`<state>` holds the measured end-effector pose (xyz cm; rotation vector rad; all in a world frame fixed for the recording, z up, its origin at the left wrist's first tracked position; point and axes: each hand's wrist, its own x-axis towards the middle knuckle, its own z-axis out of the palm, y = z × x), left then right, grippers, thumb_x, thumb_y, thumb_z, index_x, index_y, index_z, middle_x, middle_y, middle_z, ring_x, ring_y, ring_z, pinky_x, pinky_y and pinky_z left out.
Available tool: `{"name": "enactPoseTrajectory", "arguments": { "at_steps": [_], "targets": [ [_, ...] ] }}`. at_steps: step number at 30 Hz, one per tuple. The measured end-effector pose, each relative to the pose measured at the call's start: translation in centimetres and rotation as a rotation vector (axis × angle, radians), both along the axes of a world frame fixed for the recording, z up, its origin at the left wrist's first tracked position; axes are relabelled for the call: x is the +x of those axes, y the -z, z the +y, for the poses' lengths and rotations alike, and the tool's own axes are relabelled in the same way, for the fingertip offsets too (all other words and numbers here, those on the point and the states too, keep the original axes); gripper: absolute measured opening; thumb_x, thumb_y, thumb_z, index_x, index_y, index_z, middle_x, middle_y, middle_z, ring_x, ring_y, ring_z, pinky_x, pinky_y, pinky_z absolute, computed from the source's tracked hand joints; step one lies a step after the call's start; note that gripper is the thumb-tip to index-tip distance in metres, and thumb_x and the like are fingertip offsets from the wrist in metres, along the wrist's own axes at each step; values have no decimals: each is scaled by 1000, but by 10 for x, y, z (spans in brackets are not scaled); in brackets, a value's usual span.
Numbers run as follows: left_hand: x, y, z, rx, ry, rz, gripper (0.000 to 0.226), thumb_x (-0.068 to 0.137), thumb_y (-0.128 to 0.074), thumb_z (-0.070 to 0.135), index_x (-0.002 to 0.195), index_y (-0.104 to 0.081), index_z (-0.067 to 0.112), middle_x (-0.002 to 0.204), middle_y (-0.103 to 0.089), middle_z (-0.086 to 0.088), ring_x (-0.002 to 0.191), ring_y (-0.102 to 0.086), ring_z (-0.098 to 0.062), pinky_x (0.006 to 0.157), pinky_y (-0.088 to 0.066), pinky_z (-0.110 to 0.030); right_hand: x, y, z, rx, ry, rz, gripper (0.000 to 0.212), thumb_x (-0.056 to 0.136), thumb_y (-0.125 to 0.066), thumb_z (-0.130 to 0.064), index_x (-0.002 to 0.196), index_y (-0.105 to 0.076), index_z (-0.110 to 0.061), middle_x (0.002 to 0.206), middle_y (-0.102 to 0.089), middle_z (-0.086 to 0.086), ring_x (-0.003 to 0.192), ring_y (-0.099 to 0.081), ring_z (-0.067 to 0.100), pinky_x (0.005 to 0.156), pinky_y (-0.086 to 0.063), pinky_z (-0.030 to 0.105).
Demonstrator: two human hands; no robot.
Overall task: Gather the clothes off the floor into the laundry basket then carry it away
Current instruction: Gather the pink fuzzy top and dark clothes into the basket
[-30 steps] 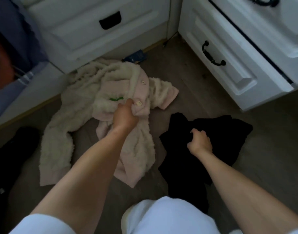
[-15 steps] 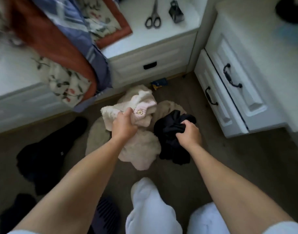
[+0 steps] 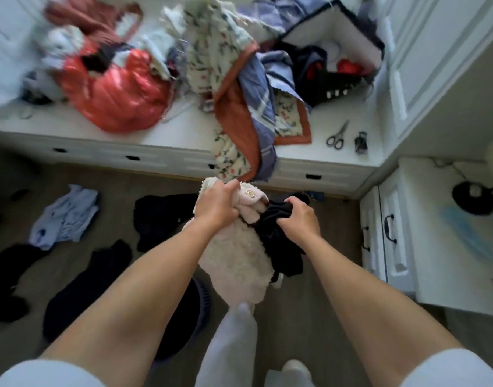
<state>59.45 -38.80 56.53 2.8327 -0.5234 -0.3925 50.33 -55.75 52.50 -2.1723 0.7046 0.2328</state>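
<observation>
My left hand (image 3: 216, 203) is shut on a cream fleece jacket (image 3: 237, 258) with gold buttons, which hangs off the floor. Right beside it, my right hand (image 3: 299, 216) grips a bunched black garment (image 3: 281, 247) that also hangs free. A dark laundry basket (image 3: 196, 305) stands low on the floor beneath my left forearm, mostly hidden by it. Left on the floor lie a light blue garment (image 3: 65, 216), a black garment (image 3: 161, 219) behind my left hand, and more dark clothes (image 3: 83, 289) to the left.
A white bench with drawers (image 3: 167, 160) runs across the back, piled with a red puffer jacket (image 3: 114, 93), a floral quilt (image 3: 228, 88) hanging over its edge, scissors (image 3: 337, 135) and a fabric bin (image 3: 337, 51). A white cabinet (image 3: 390, 233) stands at right.
Both hands have risen with their garments, which now hang clear of the floor. The view has pulled back and up, showing the whole bench top and more clothes on the floor.
</observation>
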Motion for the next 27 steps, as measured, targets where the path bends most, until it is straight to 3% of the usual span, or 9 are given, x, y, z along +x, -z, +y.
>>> {"name": "enactPoseTrajectory", "arguments": {
  "at_steps": [6, 11, 16, 20, 23, 27],
  "targets": [
    [-29, -108, 81, -29, -126, -99, 43, 77, -61, 15, 116, -55, 29, 113, -51, -7, 102, -58, -34, 78, -50, -37, 7, -103, 56, -42, -248, -156, 22, 76, -64, -21, 96, -58, -27, 98, -67, 6, 93, -63, 29, 69, -44, 30],
    [-69, -189, 143, -95, -186, -230, 43, 75, -63, 13, 115, -57, 26, 116, -51, -6, 103, -56, -28, 74, -43, -32, 6, -178, 123, -63, -370, -312, 29, 77, -66, -22, 104, -59, -22, 103, -67, 10, 100, -61, 31, 78, -47, 34],
    [-112, -255, 217, -163, -316, -323, 43, 71, -65, 11, 112, -61, 25, 115, -56, -4, 99, -59, -26, 79, -49, -35, -2, -242, 203, -41, -538, -434, 55, 76, -64, -21, 128, -53, -35, 125, -61, 1, 116, -56, 25, 89, -48, 31],
    [-137, -294, 269, -189, -406, -391, 42, 72, -64, 5, 111, -64, 20, 109, -57, -7, 97, -58, -25, 75, -46, -33, -7, -277, 258, -22, -679, -529, 60, 77, -63, -18, 134, -52, -34, 133, -60, 1, 122, -55, 24, 99, -48, 36],
    [-145, -310, 303, -205, -453, -433, 40, 72, -66, 7, 110, -65, 18, 109, -57, -13, 100, -59, -32, 79, -47, -33, -7, -294, 298, -22, -737, -549, 57, 79, -61, -16, 133, -55, -33, 132, -61, 0, 121, -56, 22, 98, -48, 32],
    [-150, -303, 339, -220, -516, -401, 40, 74, -67, 8, 113, -65, 16, 110, -57, -13, 100, -59, -30, 72, -38, -26, -7, -288, 340, -21, -814, -533, 52, 80, -61, -13, 129, -60, -27, 126, -65, 3, 117, -58, 23, 94, -46, 29]
  ]
}}
